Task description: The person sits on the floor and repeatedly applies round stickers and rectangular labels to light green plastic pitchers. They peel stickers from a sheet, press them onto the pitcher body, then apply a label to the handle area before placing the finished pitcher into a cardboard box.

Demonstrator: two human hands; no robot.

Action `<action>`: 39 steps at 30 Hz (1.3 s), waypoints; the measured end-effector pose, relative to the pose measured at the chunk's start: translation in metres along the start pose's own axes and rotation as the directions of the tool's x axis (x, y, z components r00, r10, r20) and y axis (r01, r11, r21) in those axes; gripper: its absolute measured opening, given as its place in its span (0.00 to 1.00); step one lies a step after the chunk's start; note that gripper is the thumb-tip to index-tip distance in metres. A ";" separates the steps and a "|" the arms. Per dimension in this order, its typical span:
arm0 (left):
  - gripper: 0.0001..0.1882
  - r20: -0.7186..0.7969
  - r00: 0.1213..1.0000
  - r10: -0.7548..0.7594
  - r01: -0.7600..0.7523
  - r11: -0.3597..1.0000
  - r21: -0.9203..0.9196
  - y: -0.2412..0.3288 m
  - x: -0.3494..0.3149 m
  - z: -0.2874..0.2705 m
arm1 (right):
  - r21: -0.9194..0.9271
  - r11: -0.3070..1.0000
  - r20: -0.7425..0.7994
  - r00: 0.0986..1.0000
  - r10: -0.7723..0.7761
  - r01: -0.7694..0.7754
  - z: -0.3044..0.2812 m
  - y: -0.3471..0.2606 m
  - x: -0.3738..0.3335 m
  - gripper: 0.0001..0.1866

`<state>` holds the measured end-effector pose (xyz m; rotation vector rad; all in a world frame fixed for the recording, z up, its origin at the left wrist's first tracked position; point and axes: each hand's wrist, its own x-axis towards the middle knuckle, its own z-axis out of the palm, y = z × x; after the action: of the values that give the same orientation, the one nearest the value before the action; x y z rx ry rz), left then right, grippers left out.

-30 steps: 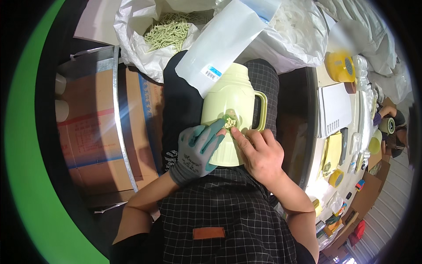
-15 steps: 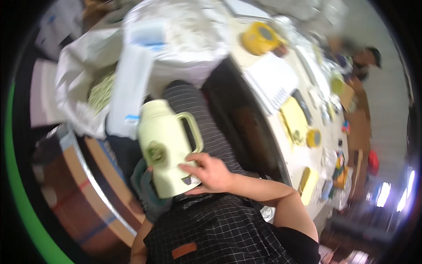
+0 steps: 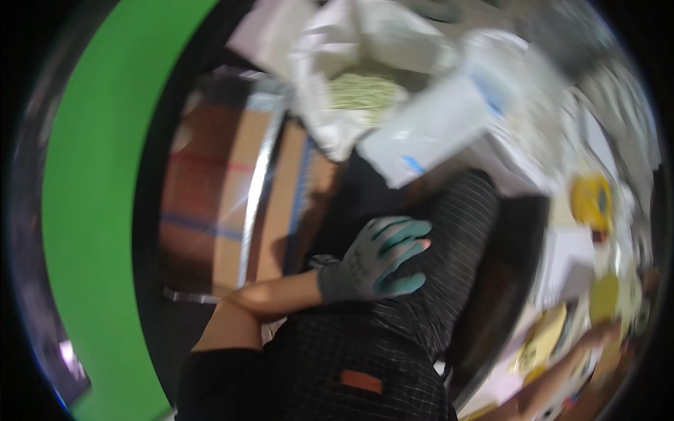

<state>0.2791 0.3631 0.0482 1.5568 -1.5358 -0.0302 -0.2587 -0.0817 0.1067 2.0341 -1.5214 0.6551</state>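
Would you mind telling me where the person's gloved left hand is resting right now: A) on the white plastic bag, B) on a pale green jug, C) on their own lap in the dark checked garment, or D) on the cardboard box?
C: the gloved left hand lies flat with fingers spread on the dark checked garment over the lap, holding nothing; the cardboard box and white plastic bag lie apart from it.

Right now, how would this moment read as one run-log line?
left hand: gloved, resting on lap | right hand: blurred, by the table | cardboard box at left

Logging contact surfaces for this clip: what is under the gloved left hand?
The gloved left hand lies flat on the lap of the dark checked apron. Nothing shows between its fingers; whatever might sit beneath the palm is covered.
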 end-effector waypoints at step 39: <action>0.47 -0.730 0.679 -0.077 0.693 -0.262 0.672 -0.516 -0.221 -0.389 | 0.552 0.669 0.358 0.582 -0.730 0.498 0.017 -0.498 -0.070 0.31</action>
<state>0.8602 0.6566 -0.1574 2.9590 -0.1667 1.3798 0.2051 0.0771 -0.0083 3.0539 -0.7747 0.0454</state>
